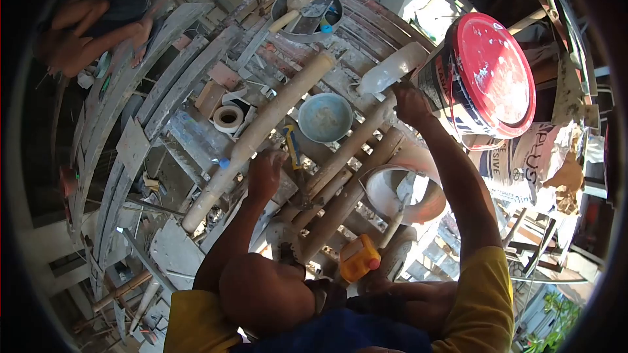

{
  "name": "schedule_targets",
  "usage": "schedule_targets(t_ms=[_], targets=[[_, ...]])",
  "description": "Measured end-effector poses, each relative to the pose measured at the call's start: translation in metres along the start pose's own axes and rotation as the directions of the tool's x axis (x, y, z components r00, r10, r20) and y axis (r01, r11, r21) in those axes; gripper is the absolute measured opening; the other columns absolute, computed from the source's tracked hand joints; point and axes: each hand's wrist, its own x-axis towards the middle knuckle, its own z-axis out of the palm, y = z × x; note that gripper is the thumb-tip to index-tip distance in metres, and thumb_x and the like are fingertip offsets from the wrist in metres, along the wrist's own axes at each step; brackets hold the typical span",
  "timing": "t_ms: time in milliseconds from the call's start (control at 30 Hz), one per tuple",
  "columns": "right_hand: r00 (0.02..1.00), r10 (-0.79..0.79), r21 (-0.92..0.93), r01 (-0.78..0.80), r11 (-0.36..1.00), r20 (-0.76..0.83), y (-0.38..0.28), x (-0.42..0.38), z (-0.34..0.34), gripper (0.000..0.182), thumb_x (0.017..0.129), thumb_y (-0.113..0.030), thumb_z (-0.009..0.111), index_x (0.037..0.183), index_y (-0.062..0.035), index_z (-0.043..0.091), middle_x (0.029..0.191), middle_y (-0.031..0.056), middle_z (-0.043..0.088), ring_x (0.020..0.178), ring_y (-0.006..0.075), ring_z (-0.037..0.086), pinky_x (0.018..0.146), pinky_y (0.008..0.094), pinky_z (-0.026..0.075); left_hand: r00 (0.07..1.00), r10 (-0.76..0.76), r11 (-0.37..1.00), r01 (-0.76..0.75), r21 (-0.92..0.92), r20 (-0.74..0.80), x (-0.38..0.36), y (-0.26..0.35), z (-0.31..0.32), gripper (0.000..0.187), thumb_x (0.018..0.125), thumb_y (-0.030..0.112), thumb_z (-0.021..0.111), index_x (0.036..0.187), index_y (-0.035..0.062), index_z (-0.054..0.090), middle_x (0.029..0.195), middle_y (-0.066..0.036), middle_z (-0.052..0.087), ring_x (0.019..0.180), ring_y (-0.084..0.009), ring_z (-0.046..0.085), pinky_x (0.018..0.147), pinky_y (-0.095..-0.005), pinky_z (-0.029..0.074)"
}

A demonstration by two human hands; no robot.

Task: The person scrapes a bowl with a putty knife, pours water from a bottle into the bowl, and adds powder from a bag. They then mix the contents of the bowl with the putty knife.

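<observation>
My left hand [265,171] is at the middle, fingers curled in, between a thick pole [261,124] and a hammer [292,147] with a yellow-and-black handle. Anything inside those fingers is hidden. My right hand [412,106] is closed at the upper end of a thinner pole [356,137], beside a large bucket [439,78] with a red lid [496,68]. What it grips, if anything, cannot be made out. A cloudy plastic bottle [392,68] lies just beyond it. Between the hands sits a light-blue bowl [325,117] with pale residue inside.
A round tub [373,183] holds a trowel [394,225]. Near my feet stands a yellow jug [356,259]. A tape roll [228,119] and clear bottle [196,137] lie left. Tools fill a metal basin [278,10]. Another person [98,26] crouches upper left. Gaps show between slats.
</observation>
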Motion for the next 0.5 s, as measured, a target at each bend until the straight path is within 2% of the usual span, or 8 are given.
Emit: schedule_targets(t_ms=[33,67,133,167,200,300,433,500], targets=[[0.997,0.070,-0.109,-0.065,0.992,0.044,0.005,0.015,0.013,0.035,0.081,-0.009,0.061,0.116,-0.0083,0.054,0.113,0.0163,0.061,0.104,0.0318,0.062,0.086,0.0420,0.053,1.000,0.000,1.000,0.000,0.006,0.005,-0.002,0.010,-0.011,0.039,0.085,0.027,0.070,0.111,-0.0012,0.061,0.102,-0.022,0.065,0.099,-0.0353,0.063,0.089,-0.0399,0.047],[0.996,0.072,-0.102,-0.067,0.993,0.046,0.009,0.027,0.026,0.035,0.081,-0.009,0.061,0.116,-0.0083,0.054,0.113,0.0163,0.061,0.104,0.0318,0.062,0.086,0.0420,0.053,0.999,0.018,0.999,-0.020,-0.046,-0.043,-0.004,0.020,-0.022,0.037,0.087,0.029,0.069,0.108,-0.0007,0.061,0.103,-0.020,0.064,0.098,-0.0352,0.062,0.087,-0.0414,0.047],[0.996,0.027,-0.296,-0.052,0.954,-0.087,0.015,0.046,0.049,0.034,0.086,-0.011,0.054,0.121,-0.0099,0.053,0.127,0.0136,0.056,0.117,0.0295,0.056,0.096,0.0429,0.048,0.996,0.033,0.995,-0.041,-0.090,-0.084,-0.009,0.039,-0.047,0.036,0.088,0.031,0.067,0.104,-0.0003,0.061,0.104,-0.019,0.064,0.097,-0.0351,0.061,0.085,-0.0428,0.048],[0.991,0.116,-0.252,-0.095,0.963,0.071,0.011,0.055,0.044,0.042,0.089,-0.014,0.052,0.131,-0.0132,0.050,0.142,0.0119,0.046,0.132,0.0288,0.044,0.108,0.0440,0.038,0.999,-0.019,0.994,0.013,-0.107,-0.051,-0.014,0.047,-0.061,0.035,0.087,0.030,0.069,0.104,-0.0002,0.061,0.107,-0.019,0.063,0.100,-0.0347,0.061,0.087,-0.0420,0.047],[0.991,0.115,-0.244,-0.094,0.965,0.072,0.013,0.063,0.050,0.042,0.089,-0.014,0.052,0.131,-0.0132,0.050,0.142,0.0119,0.046,0.132,0.0288,0.044,0.108,0.0440,0.038,0.997,-0.071,0.990,0.068,-0.121,-0.021,-0.017,0.054,-0.075,0.035,0.086,0.028,0.070,0.104,-0.0002,0.061,0.110,-0.019,0.063,0.103,-0.0343,0.061,0.089,-0.0412,0.047],[0.980,0.110,-0.293,-0.057,0.954,0.165,0.015,0.086,0.079,0.056,0.090,-0.015,0.051,0.145,-0.0213,0.039,0.152,0.0116,0.034,0.143,0.0296,0.028,0.116,0.0449,0.026,0.987,-0.162,0.981,0.160,-0.109,-0.005,-0.034,0.077,-0.108,0.033,0.085,0.024,0.071,0.105,0.0003,0.061,0.111,-0.018,0.063,0.106,-0.0326,0.061,0.092,-0.0394,0.047],[0.988,0.034,-0.299,0.012,0.954,0.148,0.024,0.098,0.098,0.054,0.090,-0.014,0.050,0.143,-0.0174,0.039,0.150,0.0120,0.037,0.140,0.0288,0.034,0.113,0.0489,0.027,0.989,-0.148,0.985,0.149,-0.083,0.021,-0.035,0.108,-0.127,0.031,0.085,0.024,0.071,0.104,0.0009,0.062,0.113,-0.017,0.063,0.108,-0.0315,0.060,0.094,-0.0386,0.046],[0.988,-0.043,-0.341,0.090,0.936,0.145,0.027,0.110,0.106,0.046,0.091,-0.015,0.050,0.137,-0.0155,0.045,0.137,0.0145,0.050,0.129,0.0294,0.048,0.107,0.0510,0.037,0.988,-0.144,0.988,0.146,-0.041,0.045,-0.033,0.123,-0.130,0.030,0.085,0.023,0.071,0.104,0.0013,0.062,0.113,-0.016,0.064,0.108,-0.0313,0.060,0.094,-0.0388,0.046]])
